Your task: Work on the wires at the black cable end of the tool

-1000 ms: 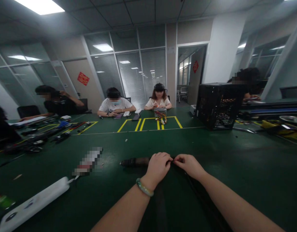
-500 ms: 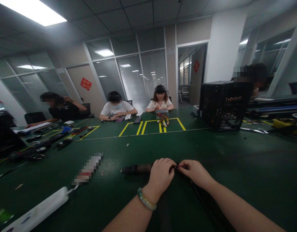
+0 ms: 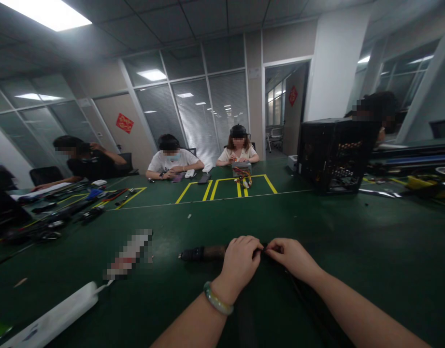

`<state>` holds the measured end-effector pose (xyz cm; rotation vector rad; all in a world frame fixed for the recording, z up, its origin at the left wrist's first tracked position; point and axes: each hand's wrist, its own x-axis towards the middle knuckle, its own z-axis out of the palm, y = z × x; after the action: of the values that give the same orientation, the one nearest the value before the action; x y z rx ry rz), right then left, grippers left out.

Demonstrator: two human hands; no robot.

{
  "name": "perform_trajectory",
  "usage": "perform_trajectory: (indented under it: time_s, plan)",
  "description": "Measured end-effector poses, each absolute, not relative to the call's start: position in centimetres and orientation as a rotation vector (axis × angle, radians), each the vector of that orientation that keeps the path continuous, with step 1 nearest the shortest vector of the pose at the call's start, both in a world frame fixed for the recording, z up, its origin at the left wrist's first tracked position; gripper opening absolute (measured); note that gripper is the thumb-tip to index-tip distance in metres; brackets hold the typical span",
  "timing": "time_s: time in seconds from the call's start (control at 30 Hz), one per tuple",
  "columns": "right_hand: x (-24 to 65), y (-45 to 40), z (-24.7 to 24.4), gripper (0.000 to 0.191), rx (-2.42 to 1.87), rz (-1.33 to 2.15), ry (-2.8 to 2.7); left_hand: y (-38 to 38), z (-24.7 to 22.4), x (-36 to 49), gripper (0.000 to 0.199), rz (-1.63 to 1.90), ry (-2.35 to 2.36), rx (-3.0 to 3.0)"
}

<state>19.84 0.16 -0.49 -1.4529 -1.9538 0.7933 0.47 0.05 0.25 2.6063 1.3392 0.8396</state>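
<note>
A dark cylindrical tool (image 3: 213, 253) with a black, ribbed front end lies on the green table (image 3: 164, 290), its narrow tip pointing left. My left hand (image 3: 243, 261), with a green bangle (image 3: 218, 298) on the wrist, is wrapped over the tool's right part. Just right of it, my right hand (image 3: 289, 256) has thumb and fingertips pinched at the tool's dark rear end, close to the left fingertips. What exactly the right fingers grip is too small and dark to tell. A black cable (image 3: 296, 282) runs from there down beneath my right forearm.
A white power strip (image 3: 57, 319) lies at the lower left, below a pixelated item (image 3: 130, 256). Tools and cables (image 3: 55, 224) cover the left side. A black computer case (image 3: 334, 157) stands at the right. Several people sit around the far side, one behind a grey box with wires (image 3: 243, 169).
The whole view has shifted slightly, so the table items appear a little further left. My hands keep nearly the same pose on the tool.
</note>
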Motion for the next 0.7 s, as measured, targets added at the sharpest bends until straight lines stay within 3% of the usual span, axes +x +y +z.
perform_trajectory:
  time_s: [0.7]
  plan:
    - [19.91, 0.18, -0.63, 0.019, -1.444, 0.788, -1.970, 0.26, 0.17, 0.47, 0.007, 0.851, 1.347, 2.591]
